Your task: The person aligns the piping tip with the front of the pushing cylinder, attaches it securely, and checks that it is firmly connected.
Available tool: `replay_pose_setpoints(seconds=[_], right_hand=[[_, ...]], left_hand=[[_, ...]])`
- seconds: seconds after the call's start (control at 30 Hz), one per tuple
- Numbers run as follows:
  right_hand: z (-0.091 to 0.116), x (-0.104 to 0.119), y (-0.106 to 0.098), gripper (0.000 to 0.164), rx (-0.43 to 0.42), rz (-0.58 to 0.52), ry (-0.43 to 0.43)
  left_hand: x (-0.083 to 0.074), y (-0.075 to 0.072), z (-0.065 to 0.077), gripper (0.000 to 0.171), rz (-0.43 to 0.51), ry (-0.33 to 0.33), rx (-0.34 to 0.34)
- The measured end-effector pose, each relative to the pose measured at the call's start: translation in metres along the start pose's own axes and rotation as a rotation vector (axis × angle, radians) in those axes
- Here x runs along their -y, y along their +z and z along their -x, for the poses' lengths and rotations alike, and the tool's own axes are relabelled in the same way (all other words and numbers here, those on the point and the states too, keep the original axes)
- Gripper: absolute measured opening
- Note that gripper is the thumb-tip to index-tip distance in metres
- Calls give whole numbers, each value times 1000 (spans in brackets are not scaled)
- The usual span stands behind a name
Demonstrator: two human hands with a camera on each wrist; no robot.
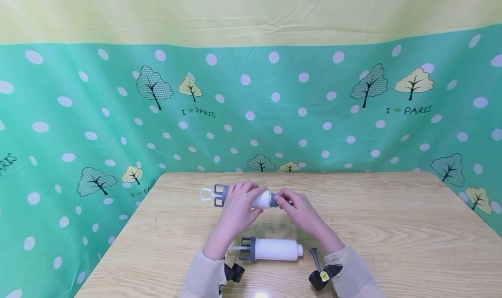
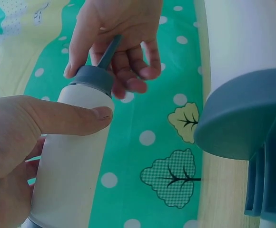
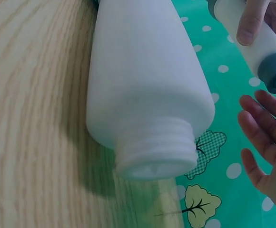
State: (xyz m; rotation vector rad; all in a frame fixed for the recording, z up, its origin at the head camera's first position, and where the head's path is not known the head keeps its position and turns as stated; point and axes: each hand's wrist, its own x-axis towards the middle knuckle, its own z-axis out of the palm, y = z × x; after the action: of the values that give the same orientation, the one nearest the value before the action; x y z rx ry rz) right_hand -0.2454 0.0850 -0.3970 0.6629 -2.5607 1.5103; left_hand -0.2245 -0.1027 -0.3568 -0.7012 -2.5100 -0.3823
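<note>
My left hand (image 1: 240, 204) grips a white plunger syringe (image 1: 261, 200), its thumb lying along the barrel (image 2: 73, 147). A white loop handle (image 1: 206, 194) and a grey frame stick out at the syringe's left end. At the other end, my right hand (image 1: 301, 211) pinches the grey nozzle cap (image 2: 94, 79) between thumb and fingers. The cap sits on the barrel, and its narrow spout points toward the right palm. Below the hands, a second white syringe (image 1: 276, 249) lies on the table, its threaded neck (image 3: 154, 147) uncapped.
A loose grey nozzle (image 1: 314, 256) is near the right wrist camera (image 1: 318, 280). The wooden table (image 1: 392, 228) extends to both sides. Behind it hangs a green dotted cloth (image 1: 298, 128) printed with trees.
</note>
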Motion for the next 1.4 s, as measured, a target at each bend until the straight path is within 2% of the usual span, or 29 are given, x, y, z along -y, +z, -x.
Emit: replay_pose_setpoints(seconds=[0.27, 0.53, 0.7, 1.4], right_hand=[[0, 3, 0, 35, -68, -103, -62], [0, 0, 1, 41, -72, -35, -201], [0, -1, 1, 36, -70, -24, -238], [1, 2, -1, 23, -33, -76, -126]], left_hand=[[0, 0, -1, 52, 14, 2, -15], [1, 0, 0, 53, 14, -6, -18], [2, 1, -1, 53, 11, -6, -22], [-2, 0, 0, 52, 10, 26, -32]])
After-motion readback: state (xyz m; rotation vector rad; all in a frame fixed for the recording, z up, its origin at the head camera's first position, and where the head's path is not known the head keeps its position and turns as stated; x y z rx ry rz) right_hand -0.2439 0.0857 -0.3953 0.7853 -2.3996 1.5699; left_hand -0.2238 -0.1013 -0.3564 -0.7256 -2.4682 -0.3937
